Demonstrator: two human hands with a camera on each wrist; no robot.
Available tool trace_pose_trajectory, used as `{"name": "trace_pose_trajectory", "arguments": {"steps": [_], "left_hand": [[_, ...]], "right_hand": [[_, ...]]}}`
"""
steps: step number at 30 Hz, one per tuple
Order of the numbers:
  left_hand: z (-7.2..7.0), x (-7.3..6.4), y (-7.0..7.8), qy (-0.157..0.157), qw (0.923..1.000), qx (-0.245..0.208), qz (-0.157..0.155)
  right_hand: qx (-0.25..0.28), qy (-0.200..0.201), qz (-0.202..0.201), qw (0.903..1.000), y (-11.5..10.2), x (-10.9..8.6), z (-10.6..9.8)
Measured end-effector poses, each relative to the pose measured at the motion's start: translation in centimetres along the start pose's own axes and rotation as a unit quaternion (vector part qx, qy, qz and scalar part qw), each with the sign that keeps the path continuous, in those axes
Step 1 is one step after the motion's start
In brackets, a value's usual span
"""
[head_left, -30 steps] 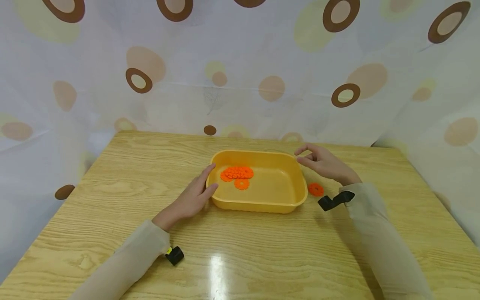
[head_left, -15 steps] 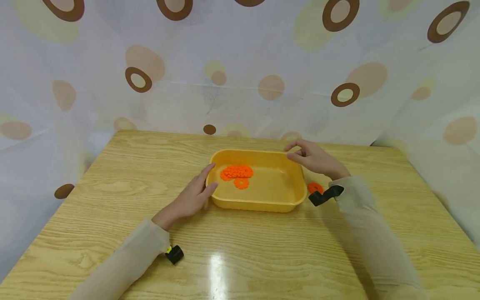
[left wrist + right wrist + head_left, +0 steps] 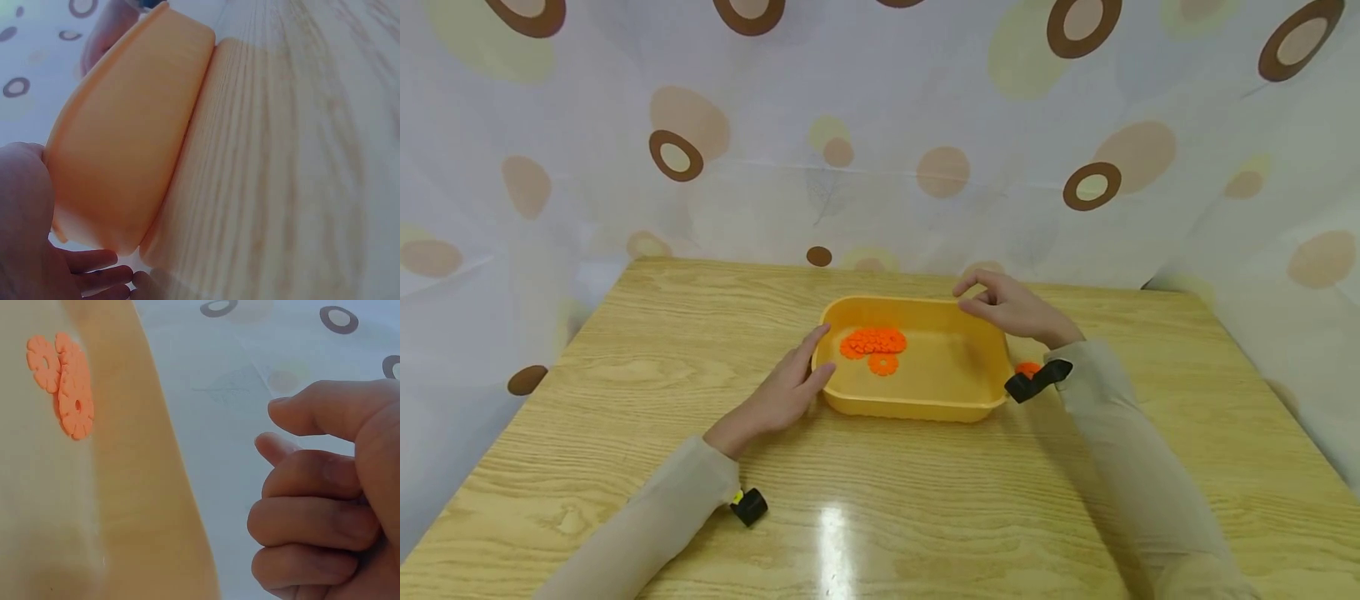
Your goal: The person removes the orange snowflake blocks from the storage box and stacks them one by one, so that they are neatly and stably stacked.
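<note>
A yellow plastic tray point(image 3: 925, 407) with rounded corners sits on the table. My left hand point(image 3: 778, 396) holds its left end, with the thumb over the rim and several fingers outside, below the rim, in the left wrist view. Orange scalloped discs point(image 3: 874, 340) with centre holes lie overlapping at the left inside, and a single orange disc point(image 3: 883, 364) is in front of them. Over the tray's back right rim hovers my right hand point(image 3: 1015, 310). In the right wrist view its thumb and index finger stand apart with nothing between, while the other fingers bend inward.
Another orange disc point(image 3: 1027, 367) lies on the wooden table point(image 3: 925, 500) outside the tray's right end, partly covered by the black wrist camera point(image 3: 1037, 381). A patterned cloth point(image 3: 880, 125) hangs behind the table.
My right hand has moved left along the tray's back right corner, and its wrist camera now partly covers the loose disc. My left hand, the tray and the discs inside stay put.
</note>
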State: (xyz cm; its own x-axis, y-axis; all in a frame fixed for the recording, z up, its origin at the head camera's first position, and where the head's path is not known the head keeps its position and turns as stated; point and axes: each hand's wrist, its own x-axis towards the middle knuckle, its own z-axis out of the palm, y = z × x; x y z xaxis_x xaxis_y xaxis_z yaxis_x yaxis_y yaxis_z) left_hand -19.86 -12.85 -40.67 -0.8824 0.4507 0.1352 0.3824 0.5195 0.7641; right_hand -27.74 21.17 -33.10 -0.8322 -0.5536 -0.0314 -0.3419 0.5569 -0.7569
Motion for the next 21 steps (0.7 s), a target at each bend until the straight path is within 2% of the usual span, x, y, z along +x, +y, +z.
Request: {"name": "trace_pose_trajectory", "arguments": {"steps": [6, 12, 21], "left_hand": [[0.0, -0.1, -0.1, 0.001, 1.0, -0.004, 0.0], [0.0, -0.1, 0.0, 0.003, 1.0, -0.002, -0.003], [0.0, -0.1, 0.1, -0.001, 1.0, -0.002, -0.008]], "right_hand": [[0.01, -0.001, -0.004, 0.9999, -0.3, 0.5, 0.2], [-0.015, -0.018, 0.0, 0.9997, -0.7, 1.3, 0.7], [-0.047, -0.032, -0.03, 0.9979, -0.9, 2.7, 1.6]]}}
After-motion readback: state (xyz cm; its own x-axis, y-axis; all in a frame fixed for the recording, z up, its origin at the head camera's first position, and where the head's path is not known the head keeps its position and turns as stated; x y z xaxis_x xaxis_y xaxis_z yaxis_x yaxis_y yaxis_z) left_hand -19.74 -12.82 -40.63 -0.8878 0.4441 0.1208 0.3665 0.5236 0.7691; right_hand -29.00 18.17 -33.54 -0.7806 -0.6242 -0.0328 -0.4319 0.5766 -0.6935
